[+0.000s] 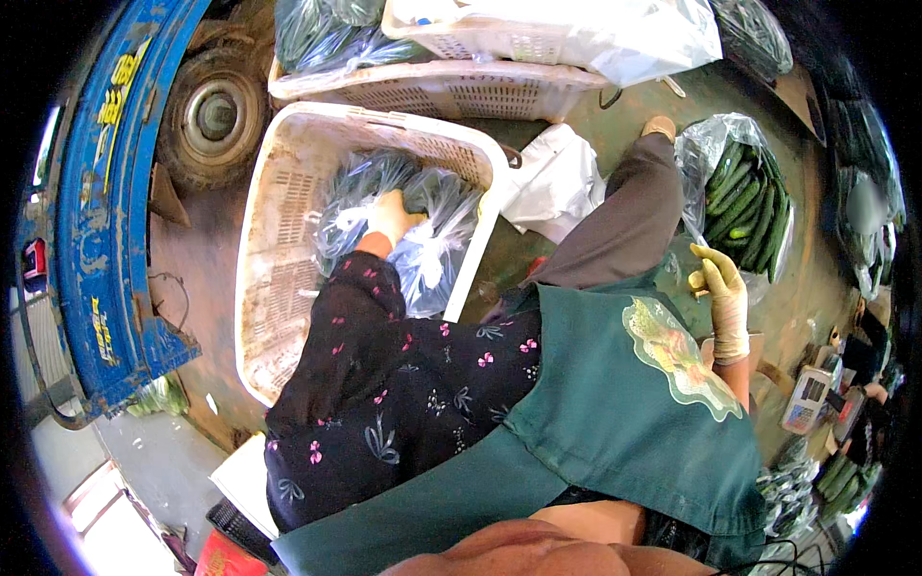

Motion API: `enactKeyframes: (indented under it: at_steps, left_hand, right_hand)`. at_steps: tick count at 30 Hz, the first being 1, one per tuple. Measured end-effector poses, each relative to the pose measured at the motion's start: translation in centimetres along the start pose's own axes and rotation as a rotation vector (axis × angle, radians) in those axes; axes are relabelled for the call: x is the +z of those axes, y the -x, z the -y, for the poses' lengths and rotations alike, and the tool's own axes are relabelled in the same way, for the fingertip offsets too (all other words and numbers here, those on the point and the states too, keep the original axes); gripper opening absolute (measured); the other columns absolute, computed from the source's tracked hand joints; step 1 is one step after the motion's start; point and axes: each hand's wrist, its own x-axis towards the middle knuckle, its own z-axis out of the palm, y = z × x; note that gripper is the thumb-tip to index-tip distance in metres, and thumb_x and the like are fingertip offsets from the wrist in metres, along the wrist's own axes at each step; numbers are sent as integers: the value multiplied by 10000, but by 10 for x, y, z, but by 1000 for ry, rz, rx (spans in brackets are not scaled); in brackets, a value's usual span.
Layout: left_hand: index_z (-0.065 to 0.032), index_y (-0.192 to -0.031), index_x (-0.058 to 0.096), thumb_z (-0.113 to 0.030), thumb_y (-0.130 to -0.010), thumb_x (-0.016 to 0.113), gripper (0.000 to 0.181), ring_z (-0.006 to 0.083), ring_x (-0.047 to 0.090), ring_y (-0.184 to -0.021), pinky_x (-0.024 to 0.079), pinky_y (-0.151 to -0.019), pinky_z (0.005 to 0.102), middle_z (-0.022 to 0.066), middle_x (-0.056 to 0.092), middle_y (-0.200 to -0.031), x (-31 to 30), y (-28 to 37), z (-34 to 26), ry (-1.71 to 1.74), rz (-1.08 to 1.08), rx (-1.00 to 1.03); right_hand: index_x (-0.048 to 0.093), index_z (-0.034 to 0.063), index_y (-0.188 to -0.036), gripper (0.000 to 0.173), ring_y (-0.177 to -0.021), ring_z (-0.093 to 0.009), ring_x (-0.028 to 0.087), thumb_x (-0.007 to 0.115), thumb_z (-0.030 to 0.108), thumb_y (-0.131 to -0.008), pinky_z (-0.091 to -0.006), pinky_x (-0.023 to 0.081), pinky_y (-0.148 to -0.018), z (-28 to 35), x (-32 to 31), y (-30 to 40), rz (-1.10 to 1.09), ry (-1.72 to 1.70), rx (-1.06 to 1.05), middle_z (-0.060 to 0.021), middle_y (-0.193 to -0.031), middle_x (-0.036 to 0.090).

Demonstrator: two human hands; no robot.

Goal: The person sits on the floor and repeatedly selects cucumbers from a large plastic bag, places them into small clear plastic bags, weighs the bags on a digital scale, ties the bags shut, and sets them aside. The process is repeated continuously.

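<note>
My left hand (pixel 391 216), in a pale glove, reaches into a dirty white plastic crate (pixel 274 237). It rests among knotted clear plastic bags (pixel 432 252) with dark contents; its fingertips are hidden, so whether it grips a bag is unclear. My right hand (pixel 720 288), also in a pale glove, is raised on the right with fingers curled and thumb apart from the index finger. Just beyond its fingertips, an open clear bag of cucumbers (pixel 742 201) lies on the floor. The bag's plastic edge comes close to the index finger; contact is uncertain.
More crates (pixel 461 93) stand ahead, loaded with plastic bags. A white plastic sack (pixel 555 180) lies beside my leg (pixel 619 216). At left are a blue vehicle side panel (pixel 108 237) and a wheel (pixel 214 115). A scale-like device (pixel 807 399) and bagged vegetables (pixel 846 482) sit far right.
</note>
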Motion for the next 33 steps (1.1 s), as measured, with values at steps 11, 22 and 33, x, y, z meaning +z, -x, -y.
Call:
enactKeyframes:
  at_steps: [11,22,33]
  left_hand:
    - [7,-1116,676,-240,-762,743,436,238,638,-734,495,-715,352,131,717,-913,5,50,39,872,-160,-355]
    - [-209,-1543,253,-310,-806,663,849,508,209,-1407,258,-1053,714,206,219,-1562,30,1,-90,-236,51,423]
    - [-357,-1559,143,-448,-608,889,1212,404,478,-1294,485,-941,573,99,278,-1576,5,-38,-85,-221,142,-112]
  right_hand:
    - [663,47,-1206,265,-732,-68,570,558,168,-995,-212,473,-685,4,-35,10,-117,-29,-43,-2,-836,657]
    - [673,32,-1178,262,-810,-96,638,572,159,-972,-246,507,-747,5,14,9,-20,47,30,-31,-1031,699]
    - [649,10,-1191,264,-775,-93,621,587,113,-956,-251,509,-754,-29,-61,38,-193,113,70,-52,-915,695]
